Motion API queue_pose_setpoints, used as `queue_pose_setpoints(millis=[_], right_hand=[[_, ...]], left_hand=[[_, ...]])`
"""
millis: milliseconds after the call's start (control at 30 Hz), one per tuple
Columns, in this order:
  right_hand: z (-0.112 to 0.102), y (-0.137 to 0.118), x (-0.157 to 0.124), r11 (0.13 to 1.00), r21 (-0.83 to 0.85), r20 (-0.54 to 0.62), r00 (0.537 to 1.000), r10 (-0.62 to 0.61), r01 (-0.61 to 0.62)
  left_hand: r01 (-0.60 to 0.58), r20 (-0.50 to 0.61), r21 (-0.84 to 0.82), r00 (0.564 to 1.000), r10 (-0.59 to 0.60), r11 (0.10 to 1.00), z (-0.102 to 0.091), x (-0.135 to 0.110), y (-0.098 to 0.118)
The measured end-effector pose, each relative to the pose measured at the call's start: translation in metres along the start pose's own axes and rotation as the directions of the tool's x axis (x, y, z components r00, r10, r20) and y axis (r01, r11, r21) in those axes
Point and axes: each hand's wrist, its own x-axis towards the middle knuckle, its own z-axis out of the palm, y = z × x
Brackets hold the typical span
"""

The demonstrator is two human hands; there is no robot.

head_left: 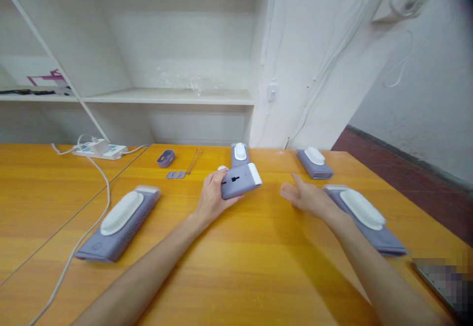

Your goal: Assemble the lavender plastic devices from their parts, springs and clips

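Note:
My left hand [214,195] grips a grey-purple plastic case [240,182] with a white end and black slot-like cutouts on the face turned toward me. It is held up off the table, tilted. My right hand [303,195] is empty, with fingers apart, over the table to the right of the case. Behind the held case stands a similar grey-purple unit with a white oval pad [240,151]. Close to my right hand lie two more such units, a far one [314,162] and a near one [364,217], partly behind my forearm.
Another padded unit [121,222] lies at left. Toward the back are a small purple ring-shaped part [166,158], flat purple pieces [176,175] and a coil spring [194,161]. A power strip [99,148] trails a white cable [107,188]. A blurred dark flat object [439,286] sits front right.

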Motion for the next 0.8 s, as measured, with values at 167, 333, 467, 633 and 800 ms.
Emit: queue_pose_setpoints(millis=[167,333,467,633,800], right_hand=[[-0.013,-0.022,-0.009,0.911,0.351,0.115,0.956,-0.271,0.217],[-0.030,-0.035,-0.017,0.827,0.508,0.106,0.936,-0.337,0.240],[-0.036,-0.031,-0.016,0.733,0.629,-0.012,0.946,-0.325,0.260],[-0.024,-0.039,-0.008,0.593,0.756,-0.134,0.952,-0.276,0.278],[-0.005,-0.058,-0.009,0.463,0.836,-0.172,0.942,-0.287,0.294]], left_hand=[[-0.075,-0.006,0.020,0.997,0.075,0.997,0.002,0.000,0.002],[-0.164,0.021,0.059,0.986,0.163,0.985,-0.002,0.002,0.002],[-0.212,0.093,0.078,0.974,0.204,0.974,-0.005,0.002,0.003],[-0.325,0.196,0.078,0.932,0.305,0.942,-0.001,0.001,0.013],[-0.287,0.063,0.051,0.957,0.284,0.957,0.000,0.003,0.021]])
